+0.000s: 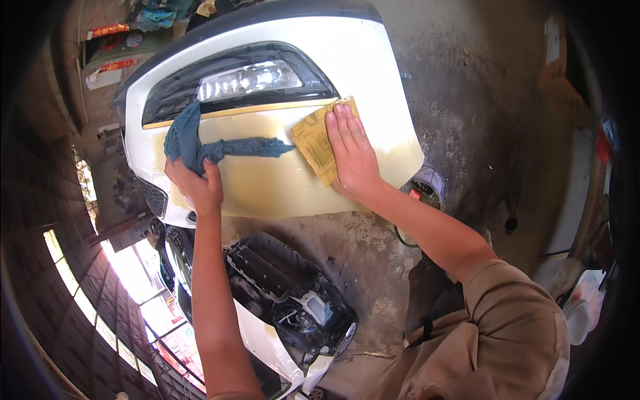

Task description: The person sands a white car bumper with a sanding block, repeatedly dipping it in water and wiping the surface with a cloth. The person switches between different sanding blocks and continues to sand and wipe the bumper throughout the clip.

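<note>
A white car body panel [360,55] with a clear lamp [250,80] set in a dark surround lies before me. Below the lamp its surface is a dull yellowish patch [255,190]. My right hand [354,150] presses a yellow sheet of sandpaper [315,145] flat on the panel, near the lamp's lower right corner. The fingers lie together over the sheet's right part; the thumb is hidden. On the left, my left hand [197,187] grips a bunched blue cloth [185,135]. One tail of the cloth stretches right across the yellowish patch towards the sandpaper.
A bucket [431,182] stands on the stained concrete floor [465,125], partly behind my right forearm. Below the panel is a white car [265,340] with its engine bay [300,295] exposed. A dark grille [152,197] sits at the panel's left end.
</note>
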{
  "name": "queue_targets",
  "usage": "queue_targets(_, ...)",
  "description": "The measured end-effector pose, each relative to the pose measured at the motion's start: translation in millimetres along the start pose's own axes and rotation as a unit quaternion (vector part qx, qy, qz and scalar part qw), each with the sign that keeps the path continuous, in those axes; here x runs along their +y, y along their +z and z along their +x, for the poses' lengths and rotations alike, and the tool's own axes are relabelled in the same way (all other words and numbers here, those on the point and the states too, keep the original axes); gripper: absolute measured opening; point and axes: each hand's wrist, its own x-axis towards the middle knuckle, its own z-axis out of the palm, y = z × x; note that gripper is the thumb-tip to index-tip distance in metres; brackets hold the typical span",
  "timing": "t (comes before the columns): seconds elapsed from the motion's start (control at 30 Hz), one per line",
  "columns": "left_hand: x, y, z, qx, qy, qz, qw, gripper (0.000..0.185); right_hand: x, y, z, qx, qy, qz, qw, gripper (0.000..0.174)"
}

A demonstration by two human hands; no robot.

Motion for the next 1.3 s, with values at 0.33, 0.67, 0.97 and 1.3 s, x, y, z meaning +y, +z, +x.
queue_targets(0.33, 1.9, 2.2, 1.1, 0.011, -0.002, 0.005, 1.0, 0.062, -17.2, 0.8, 7.2, 0.016, 0.016, 0.051, 0.998, 0.098)
queue_targets(0.67, 3.1, 0.5, 2.3, 0.012, 0.014, 0.003, 1.0, 0.059, 26.2, 11.5, -46.4, 0.032, -0.01, -0.004, 0.999, 0.086)
queue_targets(0.97, 1.2, 0.8, 1.4, 0.013, 0.009, 0.007, 1.0, 0.06, 77.4, -31.8, -40.8, 0.002, -0.111, -0.01, 0.994, 0.091)
queue_targets(1.3, 2.3, 2.0, 4.1, 0.034, 0.032, 0.016, 0.999, 0.055, 63.0, -37.3, -31.3, 0.05, -0.131, -0.04, 0.989, 0.055)
